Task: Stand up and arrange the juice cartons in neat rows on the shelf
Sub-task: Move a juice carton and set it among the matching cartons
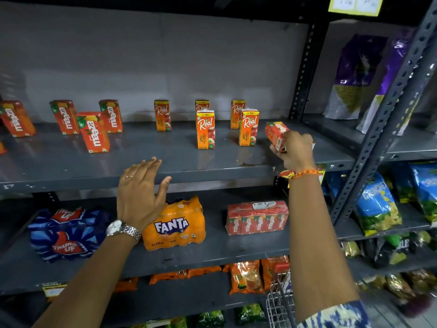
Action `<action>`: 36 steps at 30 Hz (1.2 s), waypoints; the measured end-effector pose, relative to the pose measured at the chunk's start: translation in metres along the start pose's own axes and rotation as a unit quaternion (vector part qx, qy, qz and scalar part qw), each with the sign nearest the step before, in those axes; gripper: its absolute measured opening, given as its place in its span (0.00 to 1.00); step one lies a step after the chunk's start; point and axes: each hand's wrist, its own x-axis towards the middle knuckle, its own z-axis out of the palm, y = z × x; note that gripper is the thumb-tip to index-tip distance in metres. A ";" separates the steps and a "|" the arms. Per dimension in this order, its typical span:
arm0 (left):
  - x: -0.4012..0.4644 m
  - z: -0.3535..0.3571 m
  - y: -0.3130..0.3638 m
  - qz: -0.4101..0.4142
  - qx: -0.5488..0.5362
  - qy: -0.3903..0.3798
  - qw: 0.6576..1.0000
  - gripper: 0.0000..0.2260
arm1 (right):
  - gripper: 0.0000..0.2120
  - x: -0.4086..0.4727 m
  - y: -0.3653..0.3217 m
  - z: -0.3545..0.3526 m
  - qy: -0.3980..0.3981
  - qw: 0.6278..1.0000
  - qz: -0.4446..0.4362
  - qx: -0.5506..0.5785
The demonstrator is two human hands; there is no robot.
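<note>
R hand (295,150) grasps a tilted juice carton (275,133) above the shelf (165,162), right end, just beside the front Real carton (248,129). L hand (142,192) is released, fingers spread, at shelf front edge, holding nothing. Other cartons stand upright w/ gaps.

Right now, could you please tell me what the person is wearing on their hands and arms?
The left hand has a thin ring and a silver metal-link wristwatch. The right hand has an orange braided thread band at the wrist and a blue-and-white patterned sleeve.

Tilted carton (276,133) — right grip (295,150)
</note>
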 end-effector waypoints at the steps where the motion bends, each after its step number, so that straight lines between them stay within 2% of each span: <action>1: 0.000 0.000 0.001 -0.003 -0.002 -0.001 1.000 0.27 | 0.02 -0.003 0.000 -0.002 -0.020 0.999 0.001 0.047; 4: 0.000 0.000 0.001 0.000 -0.002 0.006 1.000 0.28 | 0.18 -0.006 0.000 -0.009 -0.081 0.984 0.032 0.156; 5: 0.000 0.000 0.002 0.001 0.000 0.007 1.000 0.28 | 0.20 -0.008 0.000 -0.012 -0.089 0.982 0.037 0.160; 12: -0.005 -0.007 -0.008 0.017 0.023 0.004 1.000 0.28 | 0.09 -0.020 0.005 -0.010 -0.187 0.977 0.022 0.100; 13: -0.008 -0.010 -0.013 0.016 0.029 0.009 0.999 0.27 | 0.09 -0.024 0.006 -0.005 -0.201 0.975 0.019 0.092; 16: -0.018 -0.023 -0.040 -0.013 0.040 0.028 0.999 0.27 | 0.21 -0.045 0.009 0.019 -0.263 0.963 0.002 0.059; 17: -0.021 -0.026 -0.050 -0.024 0.041 0.033 0.998 0.26 | 0.22 -0.053 0.010 0.028 -0.285 0.957 0.001 0.051; 20: -0.030 -0.041 -0.086 -0.047 0.057 0.037 0.997 0.26 | 0.13 -0.078 0.021 0.070 -0.348 0.936 0.024 0.054; 22: -0.034 -0.050 -0.110 -0.063 0.064 0.038 0.995 0.26 | 0.11 -0.097 0.033 0.103 -0.376 0.924 0.037 0.048; 26: -0.040 -0.075 -0.165 -0.099 0.072 0.023 0.992 0.26 | 0.10 -0.139 0.057 0.174 -0.373 0.927 -0.026 -0.026; 31: -0.044 -0.099 -0.223 -0.123 0.086 -0.014 0.989 0.28 | 0.13 -0.179 0.098 0.261 -0.391 0.908 -0.091 -0.118; 36: -0.046 -0.107 -0.246 -0.111 0.085 -0.025 0.990 0.28 | 0.13 -0.202 0.138 0.329 -0.352 0.887 -0.185 -0.235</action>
